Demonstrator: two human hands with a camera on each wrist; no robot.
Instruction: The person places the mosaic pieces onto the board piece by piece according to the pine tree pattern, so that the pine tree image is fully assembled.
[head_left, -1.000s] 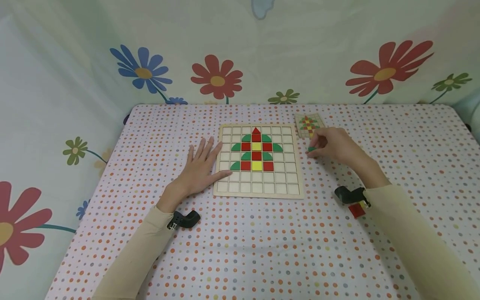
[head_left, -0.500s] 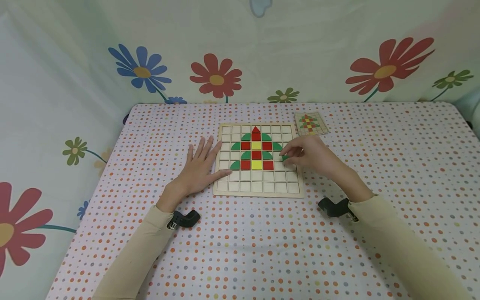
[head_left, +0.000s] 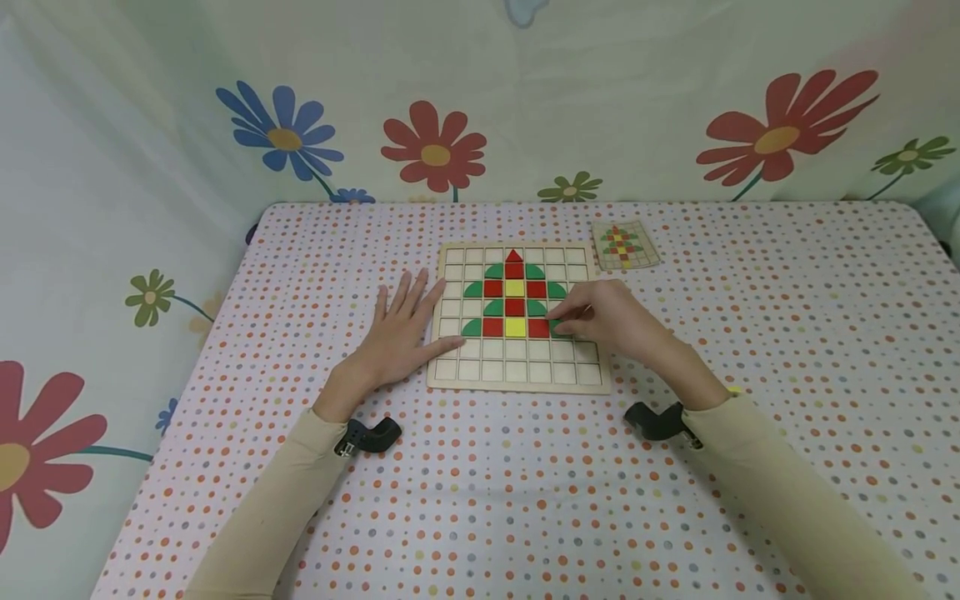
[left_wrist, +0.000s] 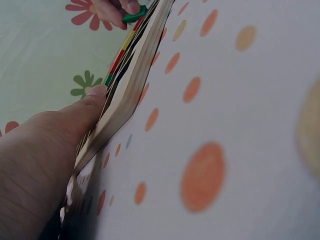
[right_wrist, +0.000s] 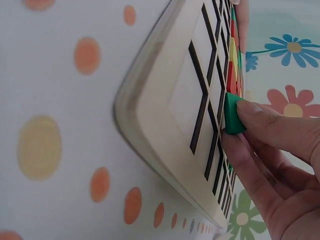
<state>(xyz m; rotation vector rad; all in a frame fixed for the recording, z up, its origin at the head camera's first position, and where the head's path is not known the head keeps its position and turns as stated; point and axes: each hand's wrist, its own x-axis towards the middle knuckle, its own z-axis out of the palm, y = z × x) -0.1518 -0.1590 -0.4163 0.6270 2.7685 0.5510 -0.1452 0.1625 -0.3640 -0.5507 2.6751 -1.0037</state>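
A wooden grid board [head_left: 517,388] lies on the table, with red, yellow and green pieces set in a tree shape. My right hand [head_left: 618,321] pinches a green quarter-round tile [right_wrist: 233,115] between thumb and fingers. In the right wrist view the tile stands tilted at the board's surface, beside a row of red and yellow pieces. My left hand [head_left: 393,337] rests with fingers spread along the board's left edge, its thumb [left_wrist: 95,92] lying over the rim. A red triangle [head_left: 513,256] tops the pattern.
Behind the board, to the right, lies a small card [head_left: 609,260] printed with a similar tree. A bit of yellow [head_left: 735,389] peeks out beside my right sleeve, mostly hidden. A flowered cloth [head_left: 637,125] hangs along the table's far edge.
My right hand has moved left from beside the card onto the board, carrying the green quarter-round tile to the right of the lowest red piece. The left hand has stayed in place.
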